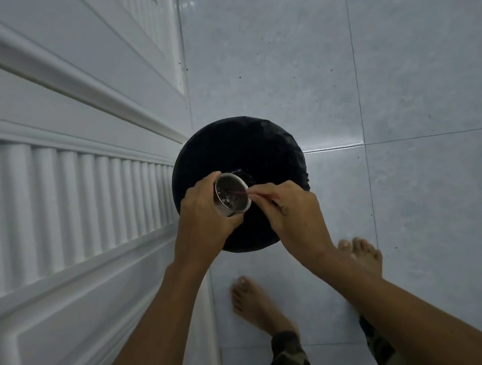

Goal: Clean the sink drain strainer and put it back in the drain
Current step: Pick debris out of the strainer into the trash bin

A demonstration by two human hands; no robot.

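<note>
At frame centre, the left hand (pixel 204 219) holds the strainer (pixel 231 195) in a curled grip, over a black bin (pixel 258 141) on the tiled floor (pixel 419 59). The right hand (pixel 293 210) pinches a thin red stick (pixel 255 193) in a narrow grip, with the stick's tip inside the strainer.

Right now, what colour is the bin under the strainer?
Black; the head view shows the bin beneath the strainer.
</note>
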